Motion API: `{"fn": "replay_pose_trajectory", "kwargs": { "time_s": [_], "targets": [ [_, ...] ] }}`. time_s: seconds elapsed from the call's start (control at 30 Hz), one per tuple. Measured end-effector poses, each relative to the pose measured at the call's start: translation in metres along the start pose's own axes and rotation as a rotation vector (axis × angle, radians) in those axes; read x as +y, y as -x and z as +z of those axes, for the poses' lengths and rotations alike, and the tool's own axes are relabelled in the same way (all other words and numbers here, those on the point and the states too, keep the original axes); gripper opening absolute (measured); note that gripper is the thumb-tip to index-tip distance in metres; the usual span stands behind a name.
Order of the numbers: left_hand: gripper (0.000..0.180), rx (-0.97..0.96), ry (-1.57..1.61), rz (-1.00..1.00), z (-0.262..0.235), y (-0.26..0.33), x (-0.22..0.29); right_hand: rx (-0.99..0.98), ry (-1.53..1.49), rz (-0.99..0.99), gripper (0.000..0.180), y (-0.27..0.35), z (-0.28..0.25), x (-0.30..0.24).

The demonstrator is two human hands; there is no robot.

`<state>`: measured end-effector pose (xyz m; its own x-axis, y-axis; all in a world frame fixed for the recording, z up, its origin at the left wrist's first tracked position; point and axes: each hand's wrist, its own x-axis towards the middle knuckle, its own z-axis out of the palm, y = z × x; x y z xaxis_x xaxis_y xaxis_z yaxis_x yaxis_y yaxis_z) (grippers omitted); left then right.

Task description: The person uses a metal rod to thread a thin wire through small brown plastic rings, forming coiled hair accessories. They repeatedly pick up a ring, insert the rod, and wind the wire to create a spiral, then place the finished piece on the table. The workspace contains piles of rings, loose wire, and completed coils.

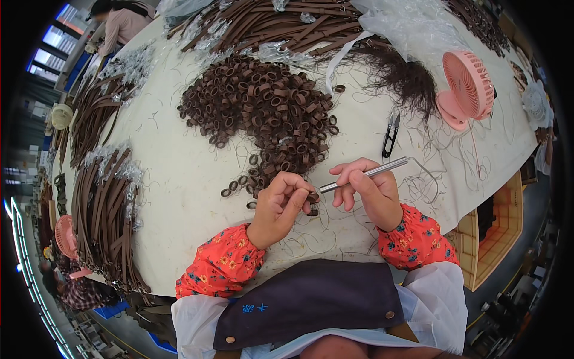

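Pinched between the thumb and fingers of my left hand point(280, 204) is a small brown strap loop point(313, 197). My right hand point(375, 194) grips a slim silver pen-shaped tool point(390, 168), its narrow tip pointing left, close to that loop. Whether the tip touches the loop I cannot tell. From the tool's rear end runs a thin grey cord point(431, 175). Just below my left fingertips another brown loop is partly visible. A large heap of similar loops point(257, 102) spreads beyond my hands, with a few strays beside my left hand.
Black thread snips point(391, 135) lie beyond my right hand, near a pink fan point(468, 87). Dark thread point(412, 84) is bunched at the far right. Brown straps point(104, 209) in clear plastic line the left side, more straps point(281, 24) the far side. Loose threads litter the pale table point(179, 191).
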<state>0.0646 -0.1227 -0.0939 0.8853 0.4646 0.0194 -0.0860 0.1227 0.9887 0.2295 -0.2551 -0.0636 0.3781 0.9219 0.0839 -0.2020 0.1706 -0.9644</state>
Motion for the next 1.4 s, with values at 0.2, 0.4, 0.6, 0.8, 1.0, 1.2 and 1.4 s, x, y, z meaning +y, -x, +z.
{"fn": "replay_pose_trajectory", "kwargs": {
  "time_s": [0.2, 0.4, 0.6, 0.8, 1.0, 1.2, 1.4],
  "targets": [
    [0.01, -0.028, -0.032, 0.004, -0.003, 0.0, -0.001, -0.008, 0.008, -0.07, 0.022, 0.001, -0.006, 0.006],
    [0.011, 0.045, -0.042, 0.035, 0.005, 0.0, 0.0, -0.049, 0.566, -0.305, 0.025, -0.002, 0.008, 0.012],
    [0.011, -0.008, 0.0, -0.008, -0.001, 0.0, -0.004, -0.057, 0.607, -0.323, 0.024, -0.002, 0.008, 0.011],
    [0.009, 0.006, 0.021, -0.01, -0.002, -0.001, 0.0, 0.081, -0.026, -0.004, 0.03, 0.002, 0.0, 0.003],
    [0.008, 0.007, 0.004, -0.025, -0.001, -0.001, 0.001, -0.056, -0.039, -0.043, 0.029, 0.004, -0.004, 0.004],
    [0.008, 0.005, -0.001, -0.031, 0.0, -0.001, 0.001, -0.059, -0.046, -0.011, 0.028, 0.005, -0.002, 0.005],
    [0.01, -0.011, 0.025, -0.016, -0.002, 0.0, 0.0, -0.067, -0.047, -0.026, 0.028, 0.005, -0.002, 0.008]
  ]
}}
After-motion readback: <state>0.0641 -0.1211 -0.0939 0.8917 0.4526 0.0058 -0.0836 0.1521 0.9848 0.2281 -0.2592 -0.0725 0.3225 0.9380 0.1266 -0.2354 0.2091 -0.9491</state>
